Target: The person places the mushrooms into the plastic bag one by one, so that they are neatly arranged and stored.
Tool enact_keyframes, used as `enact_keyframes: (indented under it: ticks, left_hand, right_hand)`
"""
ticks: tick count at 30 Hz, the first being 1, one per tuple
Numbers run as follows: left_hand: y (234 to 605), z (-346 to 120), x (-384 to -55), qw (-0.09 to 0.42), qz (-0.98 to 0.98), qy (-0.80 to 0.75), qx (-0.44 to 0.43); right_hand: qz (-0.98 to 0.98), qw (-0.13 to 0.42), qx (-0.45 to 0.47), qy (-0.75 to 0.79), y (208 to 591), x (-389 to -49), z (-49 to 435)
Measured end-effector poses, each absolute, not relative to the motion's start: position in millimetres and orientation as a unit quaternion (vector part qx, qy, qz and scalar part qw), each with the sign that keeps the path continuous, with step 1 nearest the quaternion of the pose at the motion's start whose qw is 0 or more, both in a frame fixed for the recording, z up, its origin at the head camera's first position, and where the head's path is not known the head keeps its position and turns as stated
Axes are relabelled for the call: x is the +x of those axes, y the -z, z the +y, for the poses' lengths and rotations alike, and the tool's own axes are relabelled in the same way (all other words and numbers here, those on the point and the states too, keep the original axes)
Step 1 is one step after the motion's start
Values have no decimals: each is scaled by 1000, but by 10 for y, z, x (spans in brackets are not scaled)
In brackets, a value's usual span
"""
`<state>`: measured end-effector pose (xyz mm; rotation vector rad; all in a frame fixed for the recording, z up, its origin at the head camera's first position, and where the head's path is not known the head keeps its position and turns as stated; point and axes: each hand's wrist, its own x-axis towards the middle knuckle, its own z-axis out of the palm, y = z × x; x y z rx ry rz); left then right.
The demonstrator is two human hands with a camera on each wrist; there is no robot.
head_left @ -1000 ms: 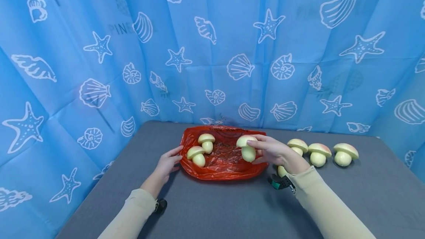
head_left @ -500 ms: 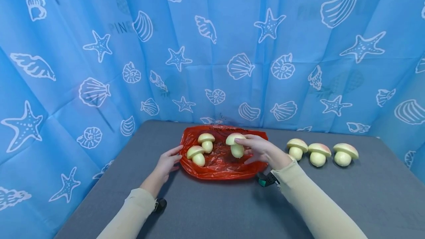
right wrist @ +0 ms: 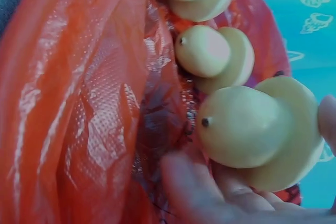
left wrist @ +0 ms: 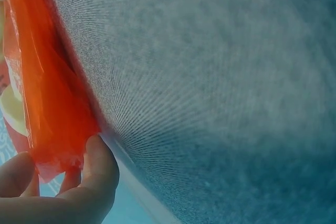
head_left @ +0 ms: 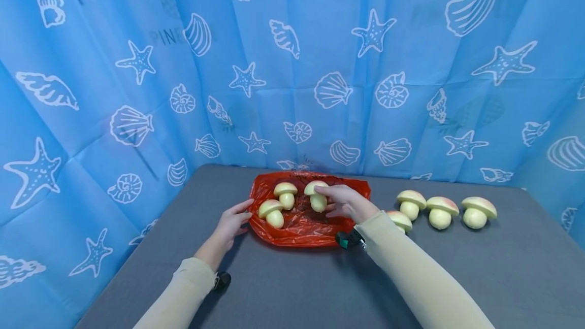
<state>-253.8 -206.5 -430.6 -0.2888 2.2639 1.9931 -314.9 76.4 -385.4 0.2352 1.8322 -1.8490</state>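
Observation:
My right hand (head_left: pixel 344 202) grips a pale toy mushroom (head_left: pixel 317 196) by its cap, thumb on one side and fingers on the other, over the open red plastic bag (head_left: pixel 297 237). In the right wrist view the held mushroom (right wrist: pixel 244 127) has its stem facing the camera. Two more mushrooms (head_left: pixel 286 195) (head_left: pixel 271 213) rest in the left part of the bag. At the bag's left edge is my left hand (head_left: pixel 230 225). The left wrist view shows the thumb and fingers of that hand (left wrist: pixel 68 195) on both sides of the red plastic (left wrist: pixel 55 108), pinching it.
Several more mushrooms stand on the grey table (head_left: pixel 292 288) to the right of the bag, among them one mushroom (head_left: pixel 477 212) farthest right. Another mushroom (head_left: pixel 399 221) is partly behind my right sleeve. A blue shell-patterned curtain (head_left: pixel 292 65) hangs behind the table.
My right hand has carried its mushroom leftward across the bag, close to the two mushrooms there. My left hand has stayed at the bag's left edge.

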Motion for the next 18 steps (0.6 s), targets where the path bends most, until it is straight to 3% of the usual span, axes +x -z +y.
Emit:
enact_keyframes:
  ticks: [18]
  left_hand:
    - [4288,-2049,-2554,56,744,-657,-105]
  right_hand:
    - [723,205,155,641,3996,-3396,469]
